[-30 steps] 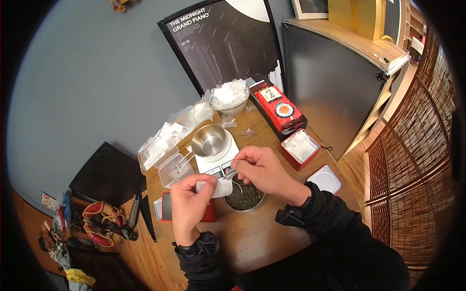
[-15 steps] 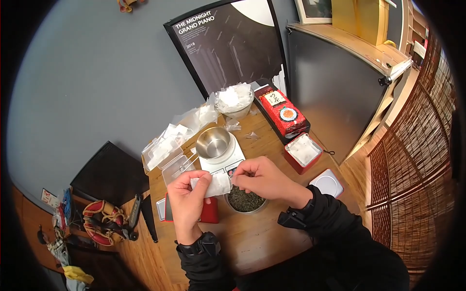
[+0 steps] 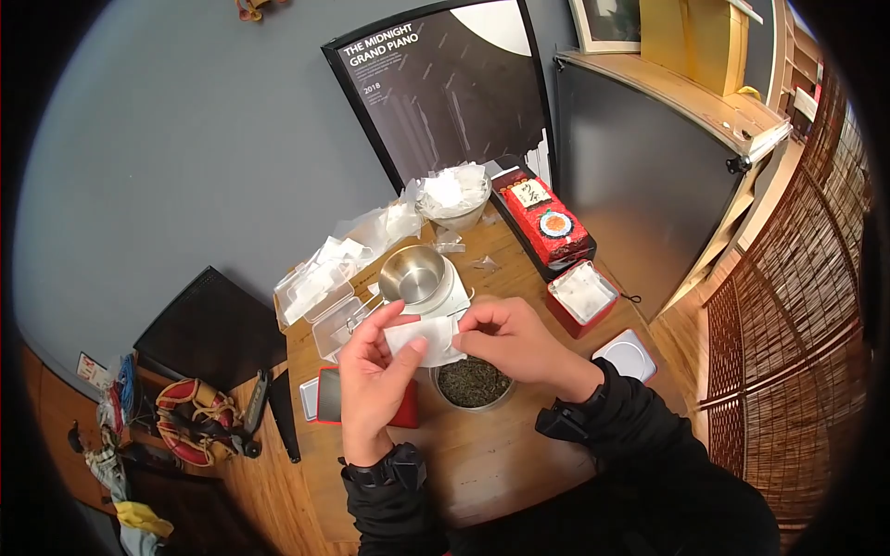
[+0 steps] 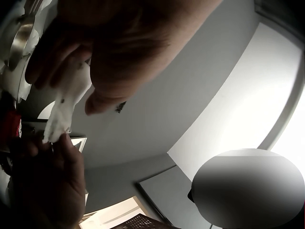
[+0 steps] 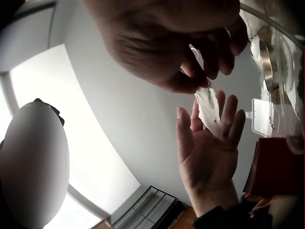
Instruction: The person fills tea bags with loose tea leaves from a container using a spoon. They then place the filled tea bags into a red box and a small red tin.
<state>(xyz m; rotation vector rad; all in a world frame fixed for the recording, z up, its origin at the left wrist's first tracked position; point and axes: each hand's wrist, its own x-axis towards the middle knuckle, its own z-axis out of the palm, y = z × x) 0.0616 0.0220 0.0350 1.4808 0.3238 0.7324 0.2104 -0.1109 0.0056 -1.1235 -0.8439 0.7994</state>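
Observation:
A small white tea bag [image 3: 422,335] is stretched between my hands, above a bowl of loose dark tea leaves [image 3: 474,384]. My right hand [image 3: 514,345] pinches its right end between thumb and fingertips. The left hand [image 3: 374,375] lies behind the bag with its fingers fairly straight. In the right wrist view, the bag [image 5: 208,109] lies along the fingers of that open left hand, its thumb standing apart. A little string loop shows near the right fingertips. Beyond the hands, a steel cup [image 3: 411,276] sits on a white kitchen scale [image 3: 454,304], partly hidden.
A red tin [image 3: 405,410] stands left of the tea bowl. On the right are another red tin [image 3: 582,295] with white contents, and a lid [image 3: 627,354]. A red tea package [image 3: 549,222], a bowl of white bags [image 3: 454,192] and a clear plastic box [image 3: 336,326] stand farther back.
The left fingers have loosened and straightened from their grip on the tea bag. The right hand keeps pinching at its end, and the bag now lies flatter between the hands.

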